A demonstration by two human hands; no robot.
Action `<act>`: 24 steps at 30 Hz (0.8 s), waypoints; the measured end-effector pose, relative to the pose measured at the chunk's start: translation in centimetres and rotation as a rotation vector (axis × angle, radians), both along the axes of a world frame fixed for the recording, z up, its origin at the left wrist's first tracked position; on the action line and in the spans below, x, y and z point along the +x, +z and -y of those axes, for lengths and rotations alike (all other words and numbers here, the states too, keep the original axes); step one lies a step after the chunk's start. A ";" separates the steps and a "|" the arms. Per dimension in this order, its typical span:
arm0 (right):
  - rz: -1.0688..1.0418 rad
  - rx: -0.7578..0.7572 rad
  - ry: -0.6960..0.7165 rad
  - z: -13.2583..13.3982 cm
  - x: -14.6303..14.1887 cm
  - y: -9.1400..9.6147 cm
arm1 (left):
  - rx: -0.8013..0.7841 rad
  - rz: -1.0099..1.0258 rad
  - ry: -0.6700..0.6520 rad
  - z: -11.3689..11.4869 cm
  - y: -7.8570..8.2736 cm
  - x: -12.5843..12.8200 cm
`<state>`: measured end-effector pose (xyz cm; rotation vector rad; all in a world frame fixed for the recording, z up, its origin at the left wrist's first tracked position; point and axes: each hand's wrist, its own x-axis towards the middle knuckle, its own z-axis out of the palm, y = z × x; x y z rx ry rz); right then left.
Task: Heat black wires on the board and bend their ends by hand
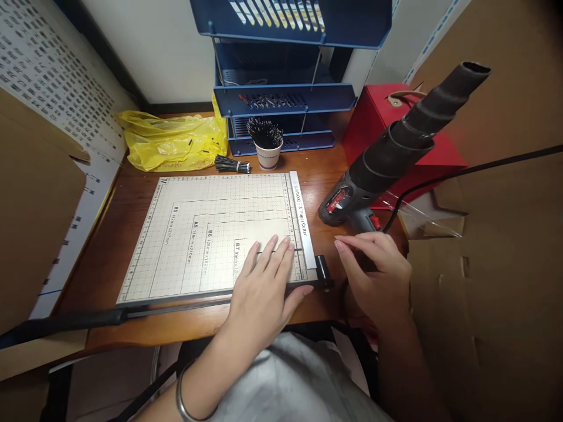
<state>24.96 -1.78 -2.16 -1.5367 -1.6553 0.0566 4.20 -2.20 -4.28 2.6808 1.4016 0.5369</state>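
Observation:
My left hand lies flat, fingers stretched out, on the paper cutter, a cream board with a printed grid and size marks. A short dark line, perhaps a thin wire, shows beside its fingertips and is partly covered by them. To the right of the board, my right hand has thumb and forefinger pinched together; whatever is between them is too small to make out. The cutter's black blade arm runs along the near edge, its handle at the left.
Behind the board stand a paper cup full of black wires and a bundle of black wires. A yellow plastic bag lies at back left, below blue shelves. A heat gun stands nozzle-up before a red box.

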 end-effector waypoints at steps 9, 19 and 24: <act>0.039 0.071 -0.211 0.0 1.3 -0.1 | 0.011 -0.017 0.012 0.2 -0.4 0.9; 0.126 0.051 -0.362 -0.5 3.0 -2.2 | 0.024 -0.009 0.029 0.2 -0.6 1.1; 0.146 0.063 -0.329 -0.8 3.1 -3.2 | 0.013 -0.001 0.025 0.1 -0.6 1.3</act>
